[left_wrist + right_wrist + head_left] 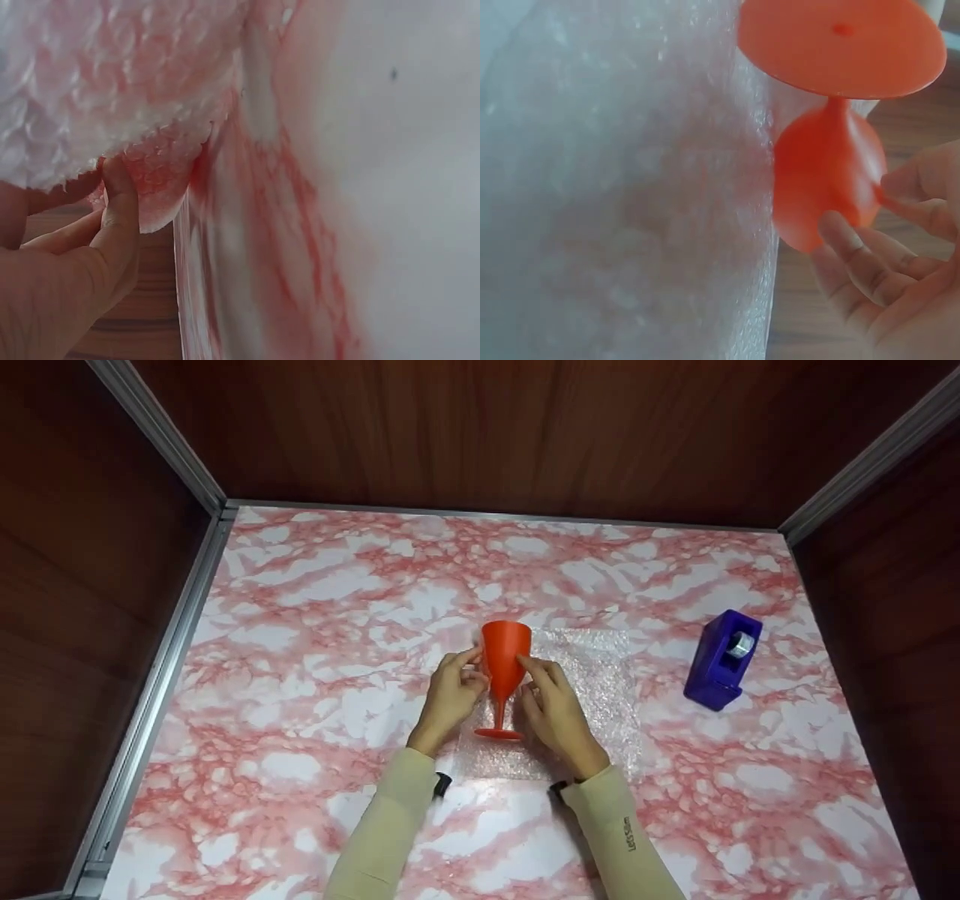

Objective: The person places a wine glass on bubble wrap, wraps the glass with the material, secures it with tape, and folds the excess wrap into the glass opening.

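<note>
An orange plastic goblet [507, 652] lies on a sheet of bubble wrap [592, 675], its rim away from me and its round foot [840, 49] toward me. At the left edge of the sheet my left hand [451, 694] pinches the bubble wrap [112, 82], which stands lifted in the left wrist view. My right hand [555, 712] holds the goblet's bowl [829, 169] from the right side with thumb and bent fingertips. Part of the left fingertips is hidden behind the wrap.
To the right stands a dark blue tape dispenser [716, 667] with a roll of clear tape [741, 645]. The table [300, 720] has a red and white marbled cover. Brown wood panels [450, 435] with metal frame edges enclose the back and both sides.
</note>
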`<state>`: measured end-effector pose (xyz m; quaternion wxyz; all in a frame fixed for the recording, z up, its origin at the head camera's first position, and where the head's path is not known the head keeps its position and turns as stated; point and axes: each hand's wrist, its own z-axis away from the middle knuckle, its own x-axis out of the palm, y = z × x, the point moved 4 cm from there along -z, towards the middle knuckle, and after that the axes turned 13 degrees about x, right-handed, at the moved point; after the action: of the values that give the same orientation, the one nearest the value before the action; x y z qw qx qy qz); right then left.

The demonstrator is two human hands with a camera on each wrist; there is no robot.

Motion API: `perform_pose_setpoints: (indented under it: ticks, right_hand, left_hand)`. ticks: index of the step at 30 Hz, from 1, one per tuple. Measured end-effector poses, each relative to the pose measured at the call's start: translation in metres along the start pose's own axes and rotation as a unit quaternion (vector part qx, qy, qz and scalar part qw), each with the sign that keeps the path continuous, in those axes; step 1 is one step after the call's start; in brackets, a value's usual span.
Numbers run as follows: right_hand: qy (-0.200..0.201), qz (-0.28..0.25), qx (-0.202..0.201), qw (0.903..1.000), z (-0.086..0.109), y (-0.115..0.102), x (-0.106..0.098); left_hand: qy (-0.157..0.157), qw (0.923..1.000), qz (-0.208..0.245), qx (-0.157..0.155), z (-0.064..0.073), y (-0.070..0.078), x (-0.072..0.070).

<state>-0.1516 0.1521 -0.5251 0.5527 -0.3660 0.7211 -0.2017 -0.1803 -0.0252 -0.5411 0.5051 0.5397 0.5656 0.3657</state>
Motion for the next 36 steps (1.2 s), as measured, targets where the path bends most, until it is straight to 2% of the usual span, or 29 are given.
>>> perform_pose_setpoints:
  ticks: [6,11,16,21,29,36]
  right_hand:
    - [0.005,0.001,-0.006,1.0,-0.001,0.002,-0.004]
    - [0.016,0.015,-0.008,0.9997,-0.002,0.005,-0.007]
    - [0.001,-0.003,0.014,0.9999,-0.004,0.005,-0.011]
    - [-0.024,-0.032,0.045,0.9982,-0.004,0.007,-0.013]
    - [-0.044,-0.063,0.086,0.9934,-0.001,0.013,-0.012]
    - [-0.05,-0.074,0.086,0.9923,0.004,0.017,-0.008]
  left_hand:
    - [-0.004,0.9996,-0.029,0.006,-0.001,-0.002,0.001]
    - [-0.017,0.9995,-0.026,0.001,0.0,-0.001,0.004]
    - [-0.034,0.9994,-0.008,0.0,0.001,0.0,0.008]
    - [-0.033,0.9994,-0.008,0.0,0.001,0.002,0.008]
    - [-0.04,0.9982,-0.035,0.029,0.0,0.006,0.005]
    - [-0.045,0.9948,-0.083,0.04,0.002,0.01,0.006]
